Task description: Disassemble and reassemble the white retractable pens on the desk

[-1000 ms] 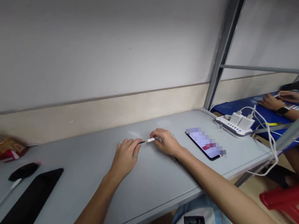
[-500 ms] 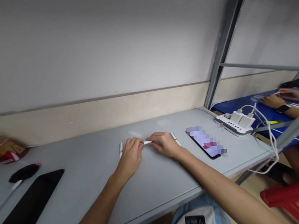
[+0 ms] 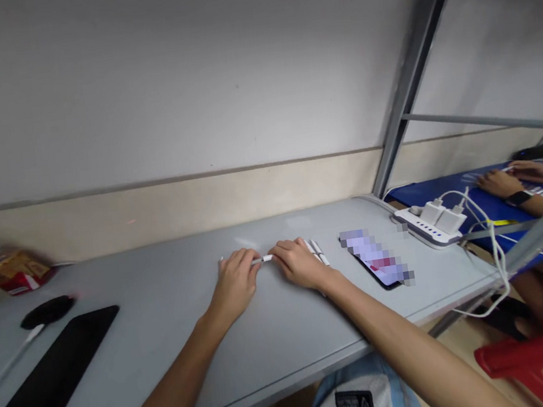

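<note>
Both hands meet over the grey desk (image 3: 181, 351), with a slim white pen (image 3: 267, 258) held level between them. My left hand (image 3: 235, 281) is closed, pinching the pen's greyish left part between thumb and fingers. My right hand (image 3: 298, 265) is closed around its white right end; the fingers cover much of it. Just right of that hand lie white pens (image 3: 319, 252), partly hidden behind it. A small white tip (image 3: 220, 260) shows behind my left hand, the rest covered.
A phone (image 3: 378, 259) with a lit screen and a white power strip (image 3: 427, 229) are to the right. On the left are a black tablet-like slab (image 3: 49, 386), a black round charger (image 3: 47, 312) and a bottle (image 3: 10, 268). Another person's hands (image 3: 501, 184) are over a blue table.
The pen's tapered white end between my fingers has given way to a greyish section with a blunt white piece. More white pens show beside my right hand; fewer show by my left.
</note>
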Motion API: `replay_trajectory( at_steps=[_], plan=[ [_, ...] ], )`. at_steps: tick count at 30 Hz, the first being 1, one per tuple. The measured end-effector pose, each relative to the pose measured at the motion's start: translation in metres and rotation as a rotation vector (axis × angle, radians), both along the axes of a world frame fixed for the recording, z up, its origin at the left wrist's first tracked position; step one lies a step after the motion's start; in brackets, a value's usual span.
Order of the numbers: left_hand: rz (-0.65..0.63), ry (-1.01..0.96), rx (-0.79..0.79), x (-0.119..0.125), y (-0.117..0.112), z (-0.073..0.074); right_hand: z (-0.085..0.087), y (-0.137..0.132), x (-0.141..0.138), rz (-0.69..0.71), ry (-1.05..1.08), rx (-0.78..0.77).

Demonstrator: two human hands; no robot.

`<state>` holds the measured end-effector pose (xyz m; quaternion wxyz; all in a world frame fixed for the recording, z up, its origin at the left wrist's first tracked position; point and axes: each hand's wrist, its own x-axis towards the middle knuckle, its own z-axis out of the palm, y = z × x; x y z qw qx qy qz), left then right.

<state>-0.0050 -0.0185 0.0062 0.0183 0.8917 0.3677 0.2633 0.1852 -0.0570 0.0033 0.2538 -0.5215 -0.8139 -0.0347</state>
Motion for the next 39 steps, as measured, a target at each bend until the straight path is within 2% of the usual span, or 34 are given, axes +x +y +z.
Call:
replay_trajectory(
  at_steps=[8,11,17,21,24,28,33,39],
  plan=[
    [-0.001,0.079,0.006,0.001,-0.004,0.001,0.002,-0.001,-0.001,0.032,0.034,-0.033],
    [-0.002,0.048,0.025,0.001,-0.004,0.002,0.0,-0.001,0.0,0.057,0.081,-0.038],
    [-0.022,0.138,-0.047,-0.002,0.0,-0.003,-0.003,0.003,0.003,0.084,0.145,-0.032],
    [-0.011,0.152,0.026,-0.003,0.002,-0.002,0.0,0.002,0.002,0.061,0.106,-0.031],
    [-0.006,0.14,0.051,-0.006,0.004,0.001,0.003,-0.001,0.003,0.049,0.172,-0.076],
    [0.022,0.115,-0.025,-0.012,0.005,0.003,0.005,-0.002,0.006,0.09,0.305,-0.088],
    [-0.057,0.091,-0.104,-0.014,0.004,0.008,0.007,-0.002,0.007,0.049,0.313,-0.161],
    [-0.042,0.057,-0.086,-0.021,0.016,0.007,0.01,-0.003,0.005,0.144,0.398,-0.076]
  ],
)
